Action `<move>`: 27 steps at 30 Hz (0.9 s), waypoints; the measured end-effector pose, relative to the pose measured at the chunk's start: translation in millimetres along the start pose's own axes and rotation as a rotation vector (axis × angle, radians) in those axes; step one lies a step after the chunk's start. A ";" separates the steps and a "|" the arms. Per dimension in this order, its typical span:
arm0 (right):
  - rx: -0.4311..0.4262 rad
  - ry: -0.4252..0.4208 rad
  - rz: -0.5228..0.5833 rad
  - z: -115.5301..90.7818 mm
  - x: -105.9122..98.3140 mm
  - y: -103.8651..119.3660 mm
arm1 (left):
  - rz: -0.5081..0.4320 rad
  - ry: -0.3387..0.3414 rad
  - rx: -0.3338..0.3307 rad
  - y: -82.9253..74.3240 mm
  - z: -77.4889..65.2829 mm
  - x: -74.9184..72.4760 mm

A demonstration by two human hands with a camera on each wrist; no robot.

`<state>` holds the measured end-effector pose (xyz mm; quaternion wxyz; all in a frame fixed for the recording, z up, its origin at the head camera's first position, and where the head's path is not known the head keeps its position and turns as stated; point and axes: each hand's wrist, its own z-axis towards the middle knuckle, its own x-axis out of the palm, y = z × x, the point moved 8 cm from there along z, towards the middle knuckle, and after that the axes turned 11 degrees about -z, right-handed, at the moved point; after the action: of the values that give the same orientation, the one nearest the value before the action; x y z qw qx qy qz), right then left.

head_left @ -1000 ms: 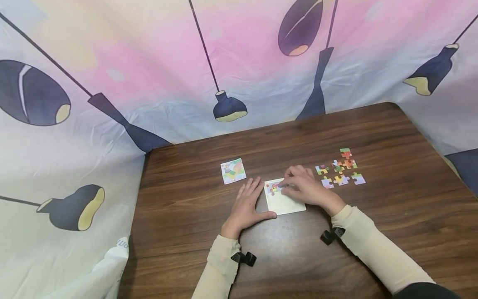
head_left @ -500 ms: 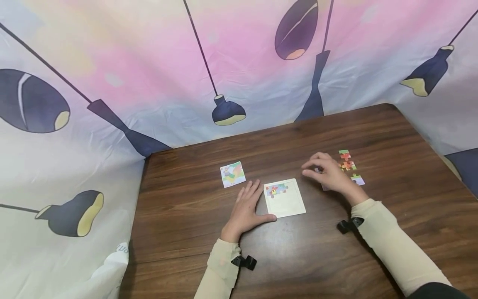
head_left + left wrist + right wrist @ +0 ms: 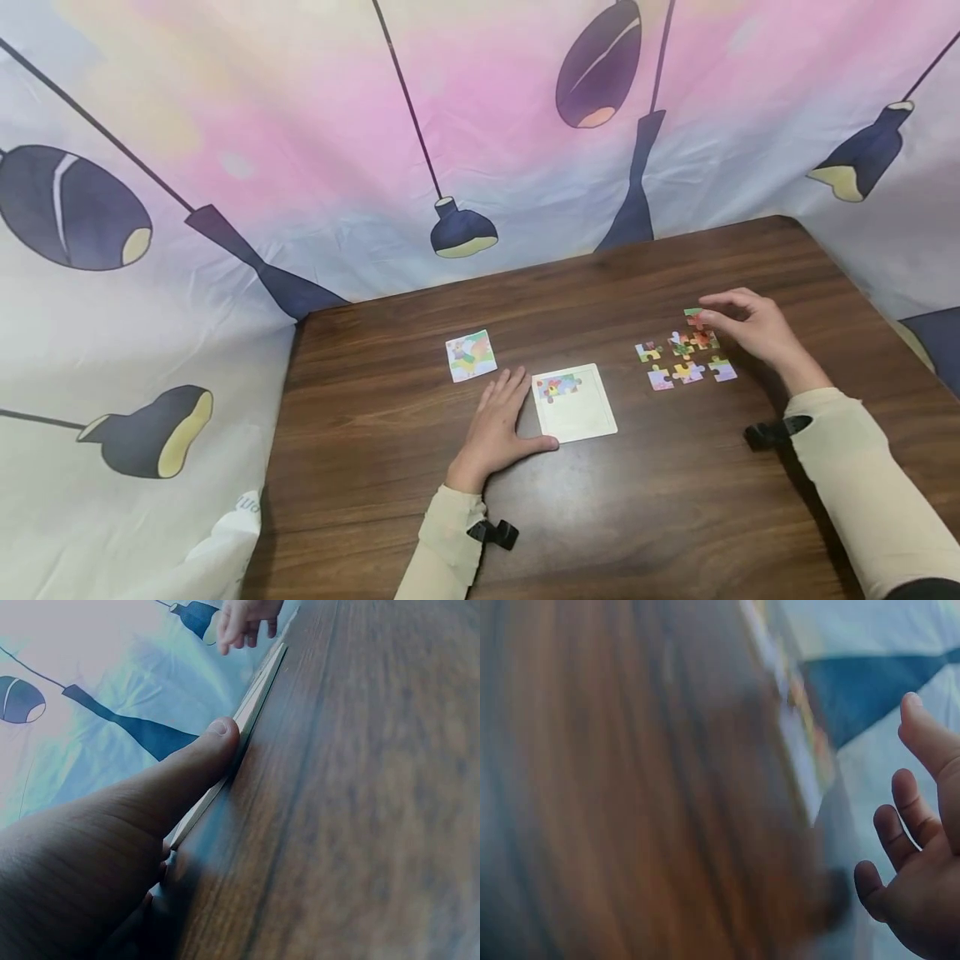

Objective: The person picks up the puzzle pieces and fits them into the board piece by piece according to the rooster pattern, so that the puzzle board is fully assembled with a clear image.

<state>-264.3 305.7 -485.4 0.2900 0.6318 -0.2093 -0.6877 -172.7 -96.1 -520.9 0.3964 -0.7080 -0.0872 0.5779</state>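
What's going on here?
Someone appears to be doing a jigsaw. Their left hand rests against a flat, square white board, mostly bare, with a few colourful jigsaw pieces in its far left corner. Their right hand, thumb and forefinger apart, is at a group of loose, brightly printed jigsaw pieces. A small, square picture card lies beyond the left hand.

Your left grip (image 3: 491, 429) is spread out pretty flat, fingers straight and pointing away from you, thumb stuck out toward your right. Your right grip (image 3: 761, 329) is way off to that side, thumb and index held apart, fingers (image 3: 906, 795) kinda loosely bent, and both sleeved forearms (image 3: 446, 533) slant inward from your body.
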 end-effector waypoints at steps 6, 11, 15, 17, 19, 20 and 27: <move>0.024 0.093 -0.106 8.7 -1.9 -22.7 | -0.020 0.003 0.008 -0.3 1.0 -0.1; 0.003 0.123 -0.142 16.8 3.6 -23.2 | -0.015 0.001 0.006 0.5 1.8 -4.9; -0.017 0.123 -0.165 20.5 6.9 -21.7 | 0.000 0.001 0.006 1.5 1.9 -7.0; -0.035 0.122 -0.180 21.0 8.3 -21.3 | 0.007 -0.001 0.010 1.5 2.2 -7.4; -0.051 0.125 -0.190 20.9 9.7 -21.5 | 0.013 -0.002 0.015 0.9 2.3 -7.2; -0.052 0.125 -0.196 20.8 9.9 -22.3 | 0.018 -0.003 0.018 0.5 2.1 -6.8; -0.079 0.130 -0.198 16.6 10.4 -22.7 | 0.000 -0.012 0.010 -1.1 -1.0 -0.1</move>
<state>-284.2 314.5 -506.1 0.2585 0.6807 -0.0992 -0.6783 -171.5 -95.8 -520.0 0.3991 -0.7025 -0.0867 0.5828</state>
